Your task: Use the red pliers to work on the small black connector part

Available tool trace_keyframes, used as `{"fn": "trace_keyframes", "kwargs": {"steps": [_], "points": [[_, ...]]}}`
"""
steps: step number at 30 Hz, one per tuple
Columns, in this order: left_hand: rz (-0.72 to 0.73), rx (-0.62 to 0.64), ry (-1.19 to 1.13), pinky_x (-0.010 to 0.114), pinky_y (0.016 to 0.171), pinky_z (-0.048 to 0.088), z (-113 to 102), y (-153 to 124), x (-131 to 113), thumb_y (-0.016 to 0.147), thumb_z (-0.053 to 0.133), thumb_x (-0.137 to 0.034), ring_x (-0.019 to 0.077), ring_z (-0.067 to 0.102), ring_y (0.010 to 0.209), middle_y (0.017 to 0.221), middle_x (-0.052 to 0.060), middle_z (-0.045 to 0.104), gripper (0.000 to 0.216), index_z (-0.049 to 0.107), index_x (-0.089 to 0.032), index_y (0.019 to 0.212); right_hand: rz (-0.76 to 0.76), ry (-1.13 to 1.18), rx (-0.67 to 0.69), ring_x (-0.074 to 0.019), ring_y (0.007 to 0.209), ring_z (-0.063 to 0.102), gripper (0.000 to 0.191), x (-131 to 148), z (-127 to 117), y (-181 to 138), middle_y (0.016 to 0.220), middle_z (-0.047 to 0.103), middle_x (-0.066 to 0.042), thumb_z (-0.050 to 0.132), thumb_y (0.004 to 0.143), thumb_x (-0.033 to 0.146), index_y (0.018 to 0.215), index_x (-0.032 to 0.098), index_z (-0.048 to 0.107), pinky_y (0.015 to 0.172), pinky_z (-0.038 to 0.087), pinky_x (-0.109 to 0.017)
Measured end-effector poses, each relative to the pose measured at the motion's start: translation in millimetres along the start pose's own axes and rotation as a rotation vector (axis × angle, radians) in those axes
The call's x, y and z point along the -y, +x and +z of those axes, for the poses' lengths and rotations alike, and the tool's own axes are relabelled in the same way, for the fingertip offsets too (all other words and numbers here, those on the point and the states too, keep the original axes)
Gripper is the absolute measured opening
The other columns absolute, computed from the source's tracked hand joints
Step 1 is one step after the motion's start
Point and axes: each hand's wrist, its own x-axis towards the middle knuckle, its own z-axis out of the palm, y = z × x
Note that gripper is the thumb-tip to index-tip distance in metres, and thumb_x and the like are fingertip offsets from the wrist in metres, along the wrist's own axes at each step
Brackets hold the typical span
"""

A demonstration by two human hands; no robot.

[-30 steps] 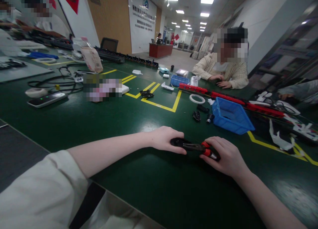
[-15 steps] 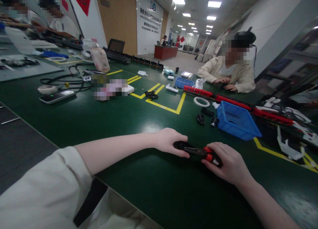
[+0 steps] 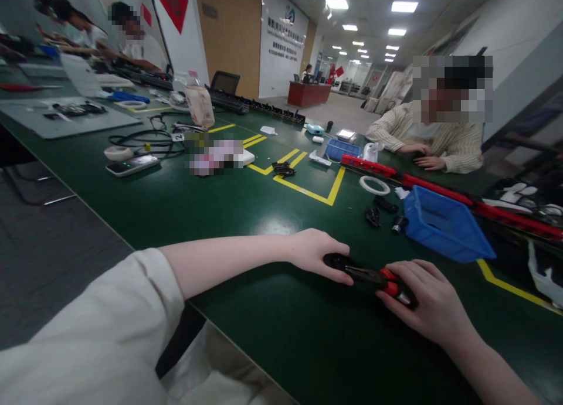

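My left hand point(image 3: 313, 251) is closed on a small black part point(image 3: 335, 261), held between thumb and fingers just over the table. In my right hand point(image 3: 433, 302) is a pair of pliers point(image 3: 389, 281) with red and black handles, the fingers wrapped round them. The plier jaws point left and reach the black part. Whether they grip it or only lie against it I cannot tell. The green table point(image 3: 272, 311) lies beneath both hands.
A blue bin point(image 3: 444, 226) stands right of centre, with black pieces point(image 3: 373, 217) and a white ring point(image 3: 374, 185) nearby. Red rails point(image 3: 435, 188) run behind. A phone-like device point(image 3: 132, 165), cables and a bottle point(image 3: 199, 103) sit to the left. Across the table a person point(image 3: 428, 135) works.
The view has turned slightly left, so the scene sits further right. Both hands keep their hold on the black part and the pliers, with little change between them.
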Motion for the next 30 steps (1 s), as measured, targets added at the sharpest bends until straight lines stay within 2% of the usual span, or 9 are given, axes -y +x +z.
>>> {"fn": "trace_keyframes", "kwargs": {"steps": [10,13,20,30], "points": [[0.031,-0.010,-0.001,0.020,0.050,0.031,1.6,-0.2,2.4,0.082,0.055,-0.057,0.0103,0.050,0.057,0.065,-0.003,0.053,0.038,0.048,-0.019,0.078,-0.022,-0.044,0.015,-0.0230,0.079,0.064,0.029,2.9,1.3,-0.5,0.085,0.065,-0.007,0.053,0.085,0.042,0.100,0.017,0.051,0.091,0.040,-0.051],[0.031,-0.009,-0.005,0.020,0.050,0.031,2.0,-0.3,2.6,0.083,0.055,-0.057,0.0100,0.050,0.057,0.064,-0.004,0.053,0.039,0.049,-0.019,0.078,-0.023,-0.072,-0.005,-0.0264,0.087,0.062,0.030,2.9,0.8,0.2,0.087,0.064,-0.010,0.052,0.085,0.043,0.100,0.017,0.052,0.092,0.039,-0.052],[-0.027,0.013,-0.040,0.020,0.051,0.032,0.1,-0.6,0.0,0.083,0.053,-0.059,0.0104,0.051,0.058,0.066,-0.003,0.054,0.040,0.050,-0.019,0.079,0.019,-0.105,-0.021,-0.0298,0.095,0.059,0.049,-3.0,1.9,-3.8,0.097,0.061,-0.015,0.049,0.085,0.047,0.119,0.012,0.048,0.095,0.038,-0.054],[-0.002,0.005,-0.043,0.019,0.051,0.032,-0.2,-0.5,-1.1,0.082,0.056,-0.058,0.0103,0.051,0.058,0.065,-0.003,0.054,0.039,0.049,-0.019,0.078,0.005,-0.114,-0.030,-0.0325,0.097,0.057,0.049,-4.5,1.4,-4.8,0.098,0.060,-0.016,0.047,0.086,0.046,0.121,0.012,0.047,0.092,0.040,-0.056]]}}
